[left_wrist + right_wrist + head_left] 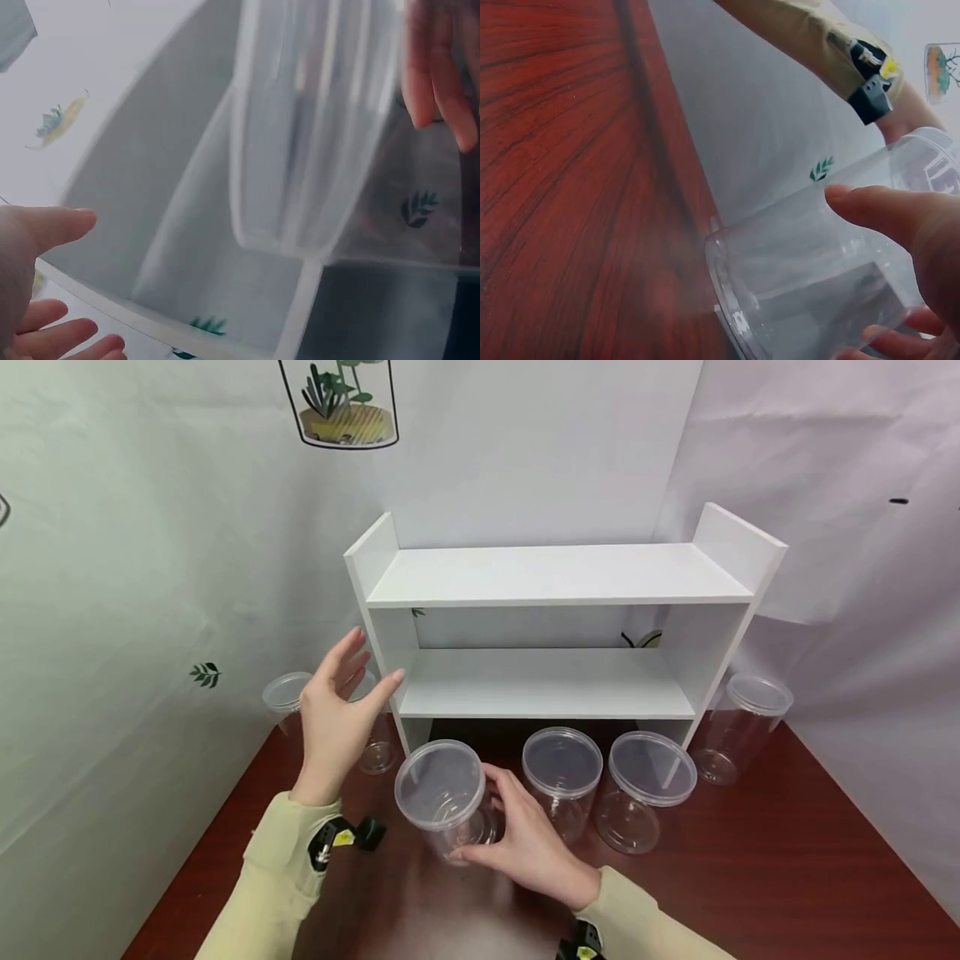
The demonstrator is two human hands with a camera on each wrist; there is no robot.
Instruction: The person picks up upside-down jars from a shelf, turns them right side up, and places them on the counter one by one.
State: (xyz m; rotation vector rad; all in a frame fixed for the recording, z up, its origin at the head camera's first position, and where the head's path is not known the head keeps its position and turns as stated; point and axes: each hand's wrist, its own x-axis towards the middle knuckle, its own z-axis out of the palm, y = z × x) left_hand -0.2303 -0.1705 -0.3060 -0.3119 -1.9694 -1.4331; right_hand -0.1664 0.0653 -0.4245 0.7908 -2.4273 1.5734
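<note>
My right hand (480, 814) grips a clear plastic jar with a clear lid (442, 793), tilted, low over the dark red table (750, 877) in front of the white shelf (551, 577). In the right wrist view my thumb (900, 217) lies across the jar's wall (810, 277). Up and to the left of the jar, my left hand (372, 660) is raised near the shelf's left side panel, fingers spread, holding nothing. The left wrist view shows the jar (315, 127) close up, with the right hand's fingers (442, 75) on it and the left thumb (52, 225) apart from it.
Several more lidded clear jars stand on the table: two at the left (287, 697) (377, 752), two in front of the shelf (562, 772) (648, 785), one at the right (742, 727). Both shelf boards are bare. White sheets hang close around the table.
</note>
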